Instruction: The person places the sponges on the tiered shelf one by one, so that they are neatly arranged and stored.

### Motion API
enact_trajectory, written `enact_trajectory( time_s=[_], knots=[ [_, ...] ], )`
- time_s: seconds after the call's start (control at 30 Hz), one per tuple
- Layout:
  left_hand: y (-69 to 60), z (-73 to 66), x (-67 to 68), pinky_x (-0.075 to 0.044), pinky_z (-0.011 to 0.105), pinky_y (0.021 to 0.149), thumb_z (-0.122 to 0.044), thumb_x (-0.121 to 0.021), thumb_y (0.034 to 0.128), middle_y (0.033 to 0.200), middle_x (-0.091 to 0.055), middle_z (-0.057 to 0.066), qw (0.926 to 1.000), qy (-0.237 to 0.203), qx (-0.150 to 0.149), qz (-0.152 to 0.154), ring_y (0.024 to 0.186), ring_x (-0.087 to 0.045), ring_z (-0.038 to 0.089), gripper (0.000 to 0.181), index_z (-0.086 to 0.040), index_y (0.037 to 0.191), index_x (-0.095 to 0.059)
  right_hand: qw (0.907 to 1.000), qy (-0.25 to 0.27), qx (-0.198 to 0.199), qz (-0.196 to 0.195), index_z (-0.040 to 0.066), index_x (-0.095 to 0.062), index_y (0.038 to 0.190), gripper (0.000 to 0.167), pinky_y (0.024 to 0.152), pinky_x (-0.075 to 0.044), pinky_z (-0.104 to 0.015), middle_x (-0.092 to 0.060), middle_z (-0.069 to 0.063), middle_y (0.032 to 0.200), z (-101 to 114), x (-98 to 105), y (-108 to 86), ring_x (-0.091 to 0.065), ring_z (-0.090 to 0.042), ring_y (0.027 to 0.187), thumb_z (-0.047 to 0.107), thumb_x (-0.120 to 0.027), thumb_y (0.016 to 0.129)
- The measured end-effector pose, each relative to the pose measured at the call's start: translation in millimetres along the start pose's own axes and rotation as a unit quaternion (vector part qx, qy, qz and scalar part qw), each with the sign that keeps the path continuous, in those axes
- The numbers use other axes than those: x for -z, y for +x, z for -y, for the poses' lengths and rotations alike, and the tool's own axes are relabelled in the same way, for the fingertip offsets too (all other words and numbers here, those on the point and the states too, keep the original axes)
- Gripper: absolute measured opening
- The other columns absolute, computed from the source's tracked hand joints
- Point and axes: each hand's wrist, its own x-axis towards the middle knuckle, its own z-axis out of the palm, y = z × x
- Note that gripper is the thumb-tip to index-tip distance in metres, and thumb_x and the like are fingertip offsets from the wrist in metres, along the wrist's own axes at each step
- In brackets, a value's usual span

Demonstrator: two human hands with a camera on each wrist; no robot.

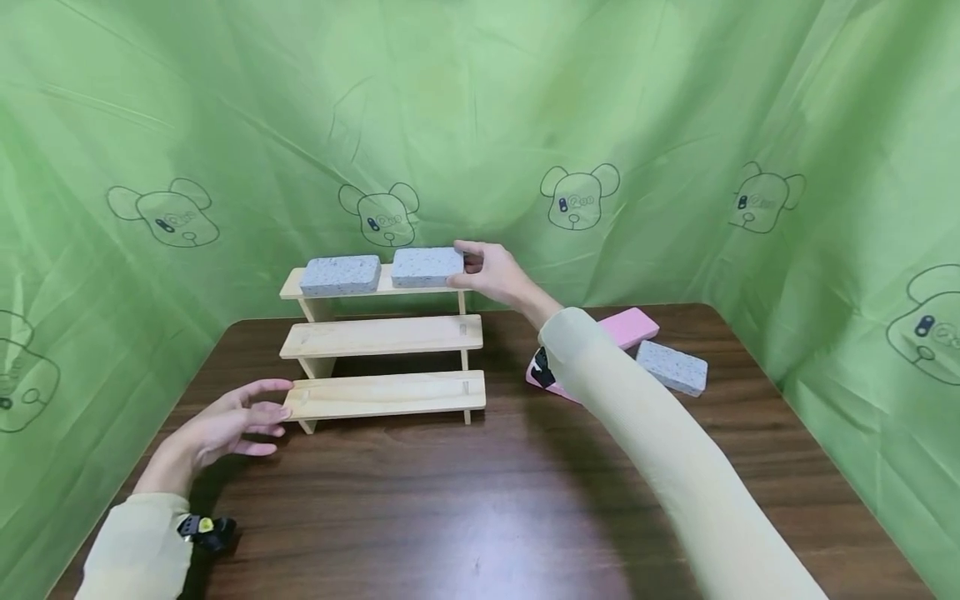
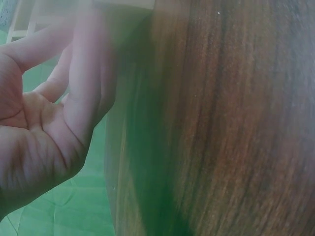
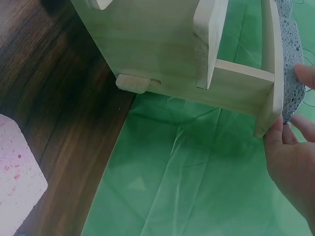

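A three-step wooden stand [image 1: 382, 335] stands at the back of the table. On its top step lie two grey speckled sponges, the left sponge [image 1: 341, 276] and the right sponge [image 1: 423, 267]. My right hand [image 1: 491, 273] holds the right sponge by its right end, thumb in front and fingers behind; the right wrist view shows this sponge [image 3: 291, 69] edge-on, resting on the step. At the lowest step's left end, my left hand [image 1: 228, 423] holds the board between thumb and index finger. In the left wrist view its fingertips are blurred.
Right of the stand, a pink sponge [image 1: 630, 326] lies on the dark wooden table [image 1: 420, 508], with more pink partly hidden by my right forearm. Another grey sponge [image 1: 672, 367] lies beside it. A green curtain [image 1: 480, 108] hangs close behind and around the table.
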Motion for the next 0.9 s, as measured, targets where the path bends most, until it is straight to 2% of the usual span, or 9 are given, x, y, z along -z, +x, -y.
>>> enact_trajectory(
  time_s=[0.17,0.37,0.67,0.9],
  knots=[
    [1.8,-0.9,-0.9,-0.061,0.046,0.078,-0.015,-0.063,0.1018,0.111,-0.062,0.007,1.0,-0.003,0.0,-0.003,0.094,-0.064,0.022,0.047,-0.027,0.142,-0.043,0.9999,0.011,-0.006,0.001,-0.001,-0.04,0.152,0.074,0.101,-0.051,-0.029,-0.057,-0.018,0.141,2.0,2.0,-2.6,-0.057,-0.026,0.126,0.011,-0.077,0.09],
    [1.3,1.6,-0.8,-0.061,0.046,0.078,-0.014,-0.064,0.1015,0.11,-0.063,0.006,1.0,-0.005,0.004,0.003,0.093,-0.065,0.021,0.045,-0.03,0.139,-0.045,0.9998,0.016,-0.011,0.001,0.0,-0.04,0.153,0.074,0.102,-0.049,-0.028,-0.056,-0.015,0.143,-5.6,0.1,-3.5,-0.057,-0.023,0.127,0.013,-0.077,0.091],
    [1.4,3.0,1.1,-0.062,0.046,0.078,-0.014,-0.064,0.1013,0.111,-0.062,0.006,0.9999,-0.011,0.001,0.0,0.092,-0.065,0.021,0.044,-0.031,0.138,-0.046,0.9999,-0.005,0.008,-0.01,0.0,-0.046,0.149,0.07,0.105,-0.048,-0.03,-0.046,-0.013,0.152,-5.5,-1.5,-2.7,-0.056,-0.026,0.128,0.012,-0.079,0.089],
    [1.9,1.6,3.1,-0.062,0.046,0.077,-0.014,-0.063,0.1016,0.111,-0.062,0.007,1.0,-0.008,0.001,0.002,0.092,-0.065,0.021,0.046,-0.03,0.14,-0.044,0.9995,-0.026,0.013,-0.01,0.002,-0.047,0.149,0.07,0.106,-0.047,-0.032,-0.044,-0.012,0.153,-2.9,-0.1,-2.2,-0.055,-0.027,0.129,0.015,-0.08,0.089]
  ],
)
